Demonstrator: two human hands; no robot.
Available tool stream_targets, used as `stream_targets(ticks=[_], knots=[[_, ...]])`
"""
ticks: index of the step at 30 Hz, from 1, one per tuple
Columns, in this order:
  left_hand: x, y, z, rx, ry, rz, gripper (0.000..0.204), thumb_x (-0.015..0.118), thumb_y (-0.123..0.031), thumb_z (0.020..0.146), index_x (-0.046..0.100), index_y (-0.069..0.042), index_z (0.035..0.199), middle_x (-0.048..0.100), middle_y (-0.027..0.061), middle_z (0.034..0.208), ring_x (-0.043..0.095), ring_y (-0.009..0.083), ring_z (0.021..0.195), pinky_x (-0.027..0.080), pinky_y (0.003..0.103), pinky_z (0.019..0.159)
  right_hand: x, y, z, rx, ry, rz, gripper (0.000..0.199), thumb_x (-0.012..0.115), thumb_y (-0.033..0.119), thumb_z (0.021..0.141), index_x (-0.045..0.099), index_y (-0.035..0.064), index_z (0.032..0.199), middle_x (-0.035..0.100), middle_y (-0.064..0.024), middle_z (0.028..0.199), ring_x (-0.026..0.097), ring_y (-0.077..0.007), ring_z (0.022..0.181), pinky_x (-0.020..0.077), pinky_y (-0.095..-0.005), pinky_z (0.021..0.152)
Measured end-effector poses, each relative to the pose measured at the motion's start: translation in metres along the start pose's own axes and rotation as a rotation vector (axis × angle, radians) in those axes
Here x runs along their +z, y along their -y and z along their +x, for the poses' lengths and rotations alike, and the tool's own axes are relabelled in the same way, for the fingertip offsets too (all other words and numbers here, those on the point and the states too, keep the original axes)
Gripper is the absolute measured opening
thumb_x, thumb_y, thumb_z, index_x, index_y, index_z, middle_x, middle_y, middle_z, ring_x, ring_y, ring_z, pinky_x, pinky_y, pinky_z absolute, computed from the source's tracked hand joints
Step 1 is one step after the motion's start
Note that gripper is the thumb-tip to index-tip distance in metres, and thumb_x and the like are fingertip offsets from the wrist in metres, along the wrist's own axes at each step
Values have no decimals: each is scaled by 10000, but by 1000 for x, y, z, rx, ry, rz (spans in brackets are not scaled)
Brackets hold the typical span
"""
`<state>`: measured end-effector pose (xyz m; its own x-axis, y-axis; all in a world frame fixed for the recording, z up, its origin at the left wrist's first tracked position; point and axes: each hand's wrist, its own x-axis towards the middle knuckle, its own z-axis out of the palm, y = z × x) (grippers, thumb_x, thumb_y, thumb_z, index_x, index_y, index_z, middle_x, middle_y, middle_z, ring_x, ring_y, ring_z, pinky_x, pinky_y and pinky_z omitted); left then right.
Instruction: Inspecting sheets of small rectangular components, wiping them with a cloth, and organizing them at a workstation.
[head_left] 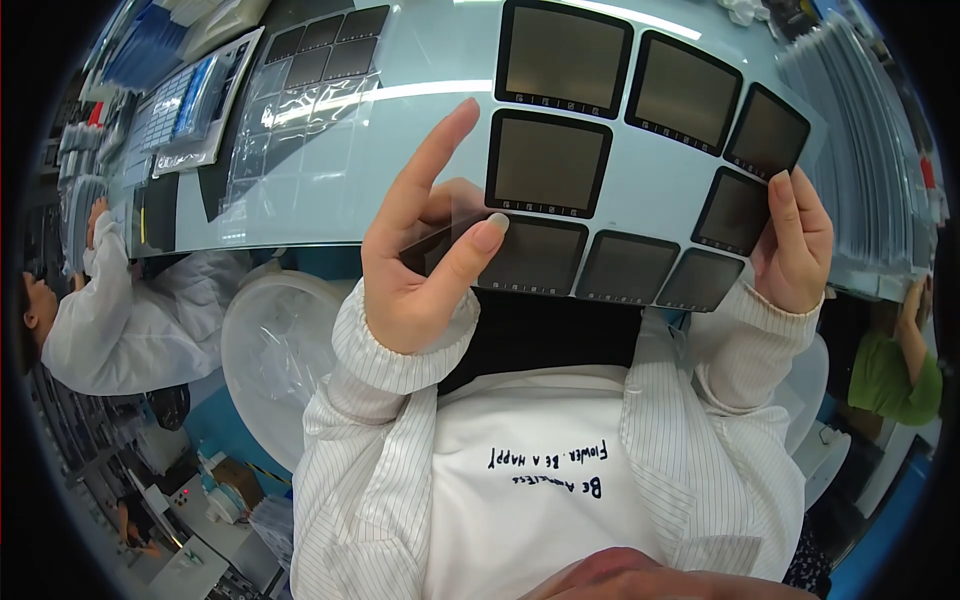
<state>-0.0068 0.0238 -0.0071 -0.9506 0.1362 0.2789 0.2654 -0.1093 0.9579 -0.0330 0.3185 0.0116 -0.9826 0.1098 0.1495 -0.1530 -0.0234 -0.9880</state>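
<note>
A clear sheet bearing several dark rectangular panels (550,163) is held tilted over the table's near edge. Each panel has a black border and a row of small marks, and the bare middle of the sheet (655,185) shows pale blue. My left hand (425,250) pinches the sheet's left side, thumb on top beside a lower panel, index finger stretched away. On the opposite side, my right hand (795,245) grips the edge with the thumb on top and the other fingers underneath. Part of another dark piece shows behind my left hand.
Clear film with more dark panels (330,45) lies on the table (425,50) at far left, near a keyboard (170,110). Stacked clear sheets (850,150) stand at right. A white bin (285,360) is below the table's edge. Other people (150,315) work on both sides.
</note>
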Motion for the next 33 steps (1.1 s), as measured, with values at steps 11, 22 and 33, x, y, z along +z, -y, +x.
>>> stream_targets(ticks=[11,22,33], knots=[[-4,-2,1,-5,89,-134,609,603,-69,835,334,53,1368,576,22,723,472,45,581,357,168,550,-12,8,9,-53,-60,54,264,558,170,926,616,-20,1101,684,-94,848,392,-35,334,251,-156,321],[-4,-14,-5,-64,-25,-11,515,603,-4,813,445,55,1299,587,21,698,502,40,613,359,162,582,-14,21,36,-228,23,94,276,492,169,957,599,16,1160,671,-146,1019,429,-41,357,300,-138,341],[-14,-11,-2,-8,-75,12,515,605,-47,823,444,58,1300,559,-3,676,463,39,585,326,165,581,-11,19,47,-219,64,60,297,492,208,955,592,9,1152,667,-140,1005,439,-40,369,326,-142,356]])
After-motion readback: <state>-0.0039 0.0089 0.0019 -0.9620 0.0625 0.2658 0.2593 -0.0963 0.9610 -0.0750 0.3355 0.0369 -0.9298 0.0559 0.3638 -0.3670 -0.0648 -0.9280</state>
